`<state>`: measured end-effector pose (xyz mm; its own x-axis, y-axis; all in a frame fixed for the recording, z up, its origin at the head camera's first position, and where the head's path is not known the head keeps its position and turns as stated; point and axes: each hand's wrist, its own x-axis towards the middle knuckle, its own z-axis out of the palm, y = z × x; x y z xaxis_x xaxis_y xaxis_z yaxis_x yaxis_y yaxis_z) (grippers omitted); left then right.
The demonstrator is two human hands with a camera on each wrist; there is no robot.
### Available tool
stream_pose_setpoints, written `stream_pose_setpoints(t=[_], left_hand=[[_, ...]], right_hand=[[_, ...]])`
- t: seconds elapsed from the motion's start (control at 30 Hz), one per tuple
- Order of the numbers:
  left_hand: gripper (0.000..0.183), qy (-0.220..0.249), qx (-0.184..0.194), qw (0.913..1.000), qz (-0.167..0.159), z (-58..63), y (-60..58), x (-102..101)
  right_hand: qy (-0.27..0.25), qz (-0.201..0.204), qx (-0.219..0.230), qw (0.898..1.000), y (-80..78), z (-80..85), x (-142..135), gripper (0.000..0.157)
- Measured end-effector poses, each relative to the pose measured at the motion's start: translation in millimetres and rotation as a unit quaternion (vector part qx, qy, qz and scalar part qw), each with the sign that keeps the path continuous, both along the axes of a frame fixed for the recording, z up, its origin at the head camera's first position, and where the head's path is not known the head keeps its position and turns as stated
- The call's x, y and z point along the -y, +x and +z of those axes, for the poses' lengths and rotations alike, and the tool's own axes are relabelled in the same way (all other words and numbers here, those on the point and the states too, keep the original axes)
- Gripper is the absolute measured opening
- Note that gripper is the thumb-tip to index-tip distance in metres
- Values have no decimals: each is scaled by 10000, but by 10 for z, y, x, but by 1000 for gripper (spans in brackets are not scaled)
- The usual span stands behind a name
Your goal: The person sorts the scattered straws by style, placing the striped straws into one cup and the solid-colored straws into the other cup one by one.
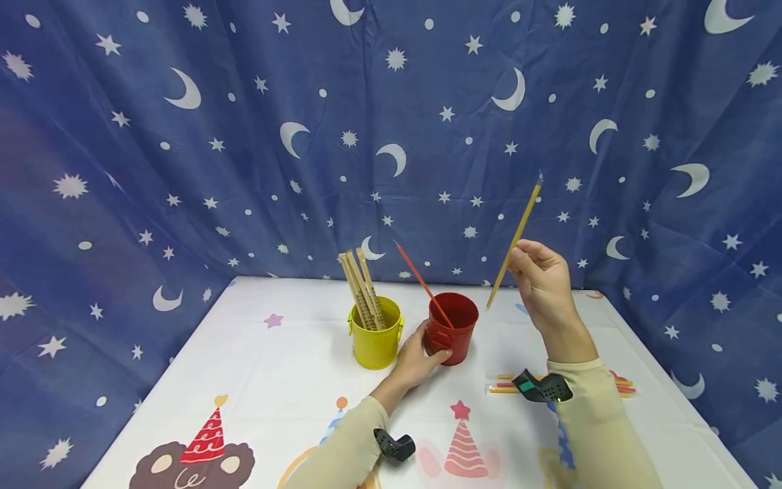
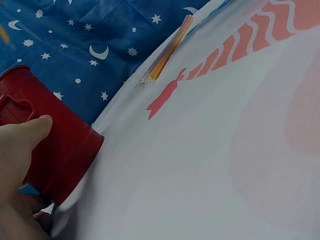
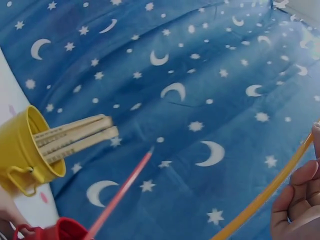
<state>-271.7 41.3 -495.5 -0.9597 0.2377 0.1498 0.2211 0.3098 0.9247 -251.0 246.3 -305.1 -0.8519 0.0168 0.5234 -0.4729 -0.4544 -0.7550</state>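
My left hand point(image 1: 417, 361) grips the side of a small red metal bucket point(image 1: 459, 339), thumb across its front near the handle. A slim red straw point(image 1: 421, 277) leans out of that bucket. Raised to the right, my right hand point(image 1: 546, 288) pinches a yellow-orange straw point(image 1: 527, 216) in a clear wrapper between thumb and fingers. This straw slants, its lower end in the air beside the red bucket. In the right wrist view the yellow-orange straw point(image 3: 265, 195) runs down from the fingertips.
Left of the red bucket stands a yellow bucket point(image 1: 373, 350) with several paper-wrapped sticks point(image 1: 362, 288) in it. More wrapped straws point(image 1: 504, 389), orange and red, lie on the white printed tablecloth point(image 1: 256, 367), partly behind my right forearm. A blue star-patterned curtain point(image 1: 391, 176) hangs behind.
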Motion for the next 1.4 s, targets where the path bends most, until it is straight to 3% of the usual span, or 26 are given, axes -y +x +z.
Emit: stream_pose_setpoints(t=[0.13,0.33,0.47,0.67,0.77,0.87,1.1,1.3,1.4], left_hand=[[74,57,-56,10000,-15,3,-8,16],[77,136,5,9999,-21,-1,13,19],[79,147,55,9999,8,-6,22,10],[80,101,88,9999,42,22,35,9],[81,35,104,9999,67,11,37,8],[81,-48,114,9999,100,15,20,6],[80,-98,50,9999,104,41,-23,-12],[82,-120,261,9995,146,11,7,-3],[81,-144,279,9994,150,13,10,-3]], right_hand=[[326,86,311,9989,-141,19,139,28],[700,349,1055,9913,-423,-188,266,33],[1225,3,1281,9842,-544,-341,331,30],[2236,-412,1805,9569,-695,-603,434,10],[2864,-535,1923,9371,-719,-725,480,22],[3314,-597,1828,9237,-728,-783,528,32],[3738,-960,1335,9128,-750,-758,600,24],[4238,-1196,961,8927,-766,-784,643,20],[4342,-1312,799,8876,-754,-782,632,20]])
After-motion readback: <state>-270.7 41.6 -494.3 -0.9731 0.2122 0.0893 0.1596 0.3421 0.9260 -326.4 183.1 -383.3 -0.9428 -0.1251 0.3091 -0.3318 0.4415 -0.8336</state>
